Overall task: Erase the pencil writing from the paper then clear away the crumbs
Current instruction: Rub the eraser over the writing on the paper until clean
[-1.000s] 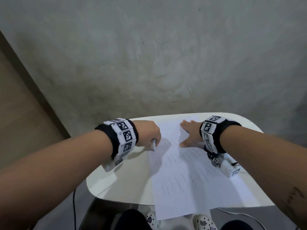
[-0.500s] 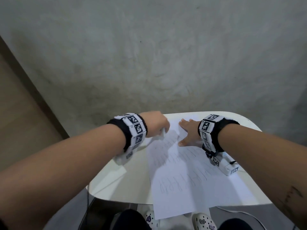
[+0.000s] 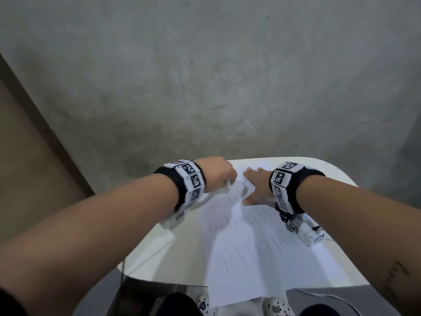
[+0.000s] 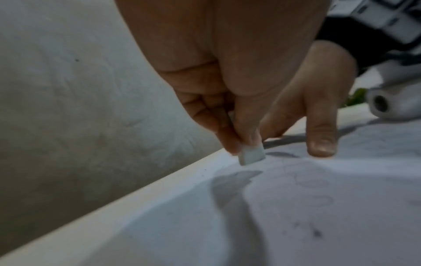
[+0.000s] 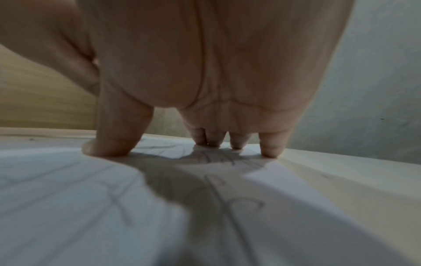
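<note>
A white sheet of paper (image 3: 257, 258) with rows of pencil writing (image 3: 237, 256) lies on a small white table (image 3: 168, 254). My left hand (image 3: 218, 174) pinches a small white eraser (image 4: 251, 155) between thumb and fingers, just above the paper's far left corner. In the left wrist view the eraser's tip hangs slightly off the sheet, with its shadow below. My right hand (image 3: 257, 185) lies flat on the top of the paper, fingers (image 5: 271, 145) spread and pressing it down. A few dark crumbs (image 4: 315, 233) speckle the paper.
The table's far edge (image 3: 273, 158) meets a grey concrete wall (image 3: 227, 76). A thin cable (image 3: 124, 274) hangs off the table's left side. The paper's near end overhangs the front edge above my shoes (image 3: 276, 307). Bare tabletop lies left of the sheet.
My left hand has carried the eraser from the paper's left edge up and forward to its far left corner. The right hand has stayed flat on the paper.
</note>
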